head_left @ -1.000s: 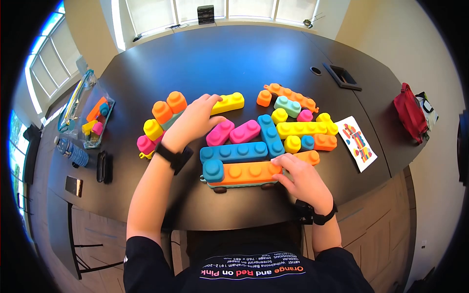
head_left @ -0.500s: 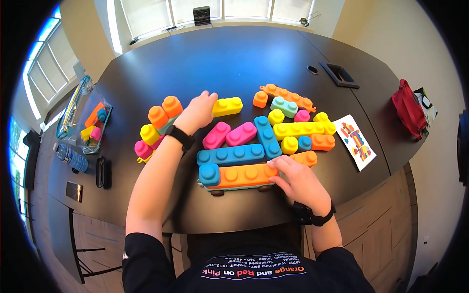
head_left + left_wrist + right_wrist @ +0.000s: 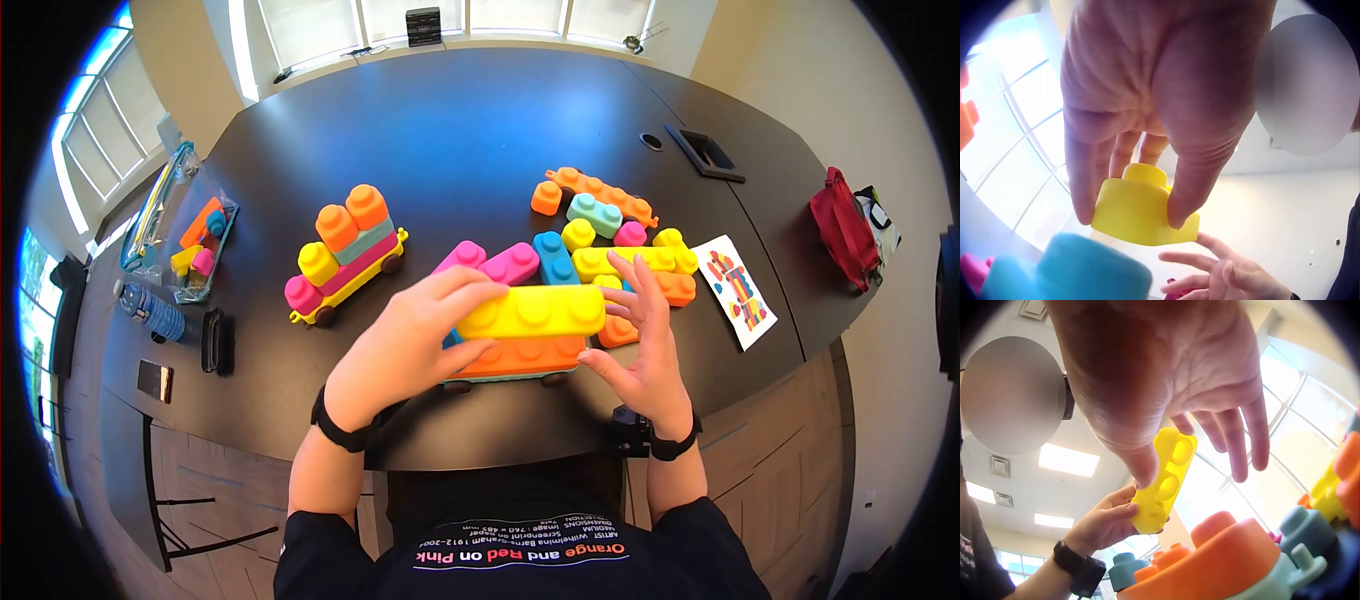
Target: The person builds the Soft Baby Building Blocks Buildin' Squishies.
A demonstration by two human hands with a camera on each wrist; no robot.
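My left hand (image 3: 400,345) grips one end of a long yellow block (image 3: 550,312), thumb on the near side and fingers on the far side. The block is held above a long orange block (image 3: 525,355) on a light teal wheeled base (image 3: 515,380). A blue block (image 3: 1094,269) at the base's left end is mostly behind my left hand in the head view. By the yellow block's right end, my right hand (image 3: 648,345) has its fingers spread and thumb apart. In the right wrist view, the yellow block (image 3: 1172,481) shows its hollow underside toward the camera.
A stepped wheeled car of blocks (image 3: 365,258) stands left. Beyond my hands lie pink blocks (image 3: 510,263), yellow blocks (image 3: 665,258) and an orange wheeled base (image 3: 605,195). A picture sheet (image 3: 735,290) lies right; a clear bag (image 3: 180,230) and water bottle (image 3: 150,308) are left.
My left hand has taken the long yellow block from the far side and brought it toward me and right. My right hand has lifted off the orange block and spread its fingers.
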